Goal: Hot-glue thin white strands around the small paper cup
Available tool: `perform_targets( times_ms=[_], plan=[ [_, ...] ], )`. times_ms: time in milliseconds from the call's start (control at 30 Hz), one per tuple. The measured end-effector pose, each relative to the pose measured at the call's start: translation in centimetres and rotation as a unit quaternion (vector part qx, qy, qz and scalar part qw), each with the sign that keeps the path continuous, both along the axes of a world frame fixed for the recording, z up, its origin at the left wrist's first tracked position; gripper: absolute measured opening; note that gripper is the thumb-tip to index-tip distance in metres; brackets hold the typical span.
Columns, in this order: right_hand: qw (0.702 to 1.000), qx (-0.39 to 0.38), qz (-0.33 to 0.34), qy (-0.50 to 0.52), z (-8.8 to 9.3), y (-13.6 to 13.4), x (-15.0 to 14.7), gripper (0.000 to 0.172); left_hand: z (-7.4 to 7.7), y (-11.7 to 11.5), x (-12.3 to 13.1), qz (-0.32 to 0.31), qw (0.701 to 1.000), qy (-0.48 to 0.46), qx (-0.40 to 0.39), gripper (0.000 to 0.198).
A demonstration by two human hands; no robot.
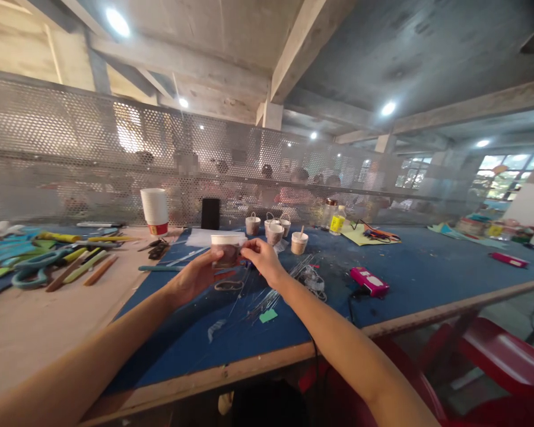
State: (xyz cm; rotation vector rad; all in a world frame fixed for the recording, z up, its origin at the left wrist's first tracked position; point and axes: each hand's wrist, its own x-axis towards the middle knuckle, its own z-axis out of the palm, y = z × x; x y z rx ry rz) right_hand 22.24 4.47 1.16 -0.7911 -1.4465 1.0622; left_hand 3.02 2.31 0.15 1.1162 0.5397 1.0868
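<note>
Over the blue table mat, my left hand [194, 276] grips a small paper cup [226, 240] with a white rim and a brownish-grey covering round its side. The thumb lies on the cup's near side, with fingers underneath and behind. My right hand [266, 261] pinches at the cup's right side; what lies between those fingertips is too small to make out. Beneath the hands is a loop of pale cord [229, 286]. Several thin clear strips [267, 301] lie close by, beside a tangle of grey cord [314, 281].
Behind stand several covered cups [274, 233], some with cord handles, and a stack of white cups [154, 204]. Scissors [29, 270] and craft tools lie left. Right are a yellow-labelled bottle [337, 222] and a pink device [369, 281]. A perforated metal screen [231, 139] closes the back.
</note>
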Motion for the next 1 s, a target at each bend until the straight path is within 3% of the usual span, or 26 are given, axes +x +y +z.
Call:
perform_targets(
  times_ms=[267, 500, 1000],
  plan=[
    [1.000, 0.018, 0.003, -0.014, 0.00, -0.22, -0.02, 0.019, 0.19, -0.42, 0.44, 0.007, 1.000, 0.006, -0.006, 0.035],
    [0.998, 0.033, -0.014, -0.050, -0.25, -0.16, 0.01, 0.020, 0.22, -0.40, 0.93, 0.055, 0.996, 0.067, 0.001, 0.046],
    [0.999, 0.020, -0.013, -0.044, 0.17, -0.54, -0.01, 0.016, 0.07, -0.31, 0.90, 0.054, 0.997, 0.049, -0.009, 0.036]
  ],
)
